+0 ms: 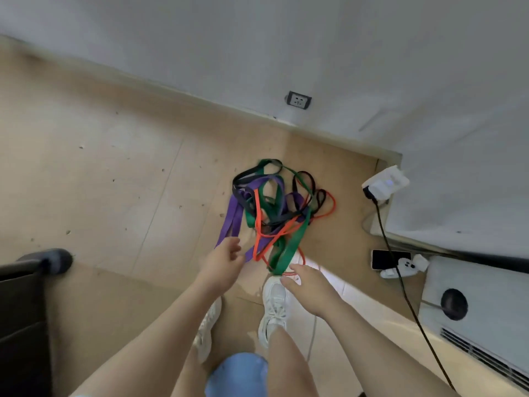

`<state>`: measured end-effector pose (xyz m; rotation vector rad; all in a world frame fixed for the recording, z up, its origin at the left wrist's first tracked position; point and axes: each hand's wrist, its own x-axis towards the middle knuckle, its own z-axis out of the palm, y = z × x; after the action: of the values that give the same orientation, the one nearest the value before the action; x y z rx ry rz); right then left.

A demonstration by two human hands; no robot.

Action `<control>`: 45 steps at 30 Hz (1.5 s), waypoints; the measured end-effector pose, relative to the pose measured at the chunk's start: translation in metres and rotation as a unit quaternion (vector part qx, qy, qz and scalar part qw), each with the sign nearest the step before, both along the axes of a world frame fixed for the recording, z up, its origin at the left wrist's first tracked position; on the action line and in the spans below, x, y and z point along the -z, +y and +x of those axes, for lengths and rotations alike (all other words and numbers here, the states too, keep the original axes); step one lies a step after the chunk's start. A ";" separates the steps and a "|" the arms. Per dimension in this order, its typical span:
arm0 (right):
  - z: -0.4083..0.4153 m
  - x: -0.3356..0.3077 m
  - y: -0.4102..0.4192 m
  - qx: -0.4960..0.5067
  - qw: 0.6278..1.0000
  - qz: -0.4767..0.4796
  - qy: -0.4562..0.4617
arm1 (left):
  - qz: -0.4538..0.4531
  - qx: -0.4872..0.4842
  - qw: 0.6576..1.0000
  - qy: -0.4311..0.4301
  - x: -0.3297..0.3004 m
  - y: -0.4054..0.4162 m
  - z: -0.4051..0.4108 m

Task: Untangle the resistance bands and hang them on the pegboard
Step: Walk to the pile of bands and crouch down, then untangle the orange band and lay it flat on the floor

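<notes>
A tan tiled floor (pixel 114 173) meets a white wall (pixel 286 38) carrying a black-framed power socket (pixel 299 100). The left hand (pixel 226 257) has relaxed, slightly curled fingers holding nothing, the fingertips close to the near end of the flat purple rubber band (pixel 233 216). The right hand (pixel 307 285) has extended, spread fingers holding nothing, just beside the near loop of the wide green rubber band (pixel 283 257). Both hands reach from bare forearms toward the tangled pile of resistance bands (pixel 274 210), which lies on the floor near the wall corner and includes a thin orange band (pixel 257 224) and a black band (pixel 243 179). White trainers (pixel 273 305) stand below the hands. To the right lie a dark phone (pixel 386 259), a black cable (pixel 406 296) and a white plug adapter (pixel 385 183).
</notes>
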<state>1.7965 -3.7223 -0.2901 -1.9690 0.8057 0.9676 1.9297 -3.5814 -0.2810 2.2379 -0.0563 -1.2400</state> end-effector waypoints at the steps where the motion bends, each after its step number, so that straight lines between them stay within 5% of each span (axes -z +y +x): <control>1: 0.007 0.031 -0.003 -0.011 1.000 -0.002 -0.001 | 0.001 -0.012 1.000 0.009 0.032 -0.006 0.004; 7: 0.042 0.232 -0.012 -0.047 0.991 -0.088 -0.092 | -0.011 -0.073 0.997 0.002 0.219 -0.032 0.028; 13: 0.077 0.346 -0.001 -0.139 0.962 -0.183 -0.149 | -0.025 0.016 0.999 -0.018 0.346 -0.029 0.046; 16: 0.101 0.371 0.015 -0.054 0.952 -0.251 -0.170 | -0.055 -0.009 0.998 -0.003 0.369 -0.028 0.056; 19: 0.126 0.379 0.025 0.140 0.948 -0.224 -0.178 | -0.122 -0.100 0.987 0.031 0.369 -0.023 0.068; 25: 0.127 0.332 0.030 0.380 0.884 0.006 -0.273 | -0.218 -0.129 0.966 -0.052 0.334 0.008 0.074; 35: 0.025 0.159 0.039 0.318 0.861 0.089 -0.388 | -0.323 0.174 0.908 -0.201 0.178 0.027 0.006; 45: -0.007 -0.012 0.090 0.242 0.763 0.107 -0.590 | -0.523 0.000 0.824 -0.217 0.056 0.054 -0.072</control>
<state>1.7897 -3.6321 -0.2780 -1.5786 0.3571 -0.5142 1.8573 -3.5272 -0.3366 1.4448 -0.7267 -0.4280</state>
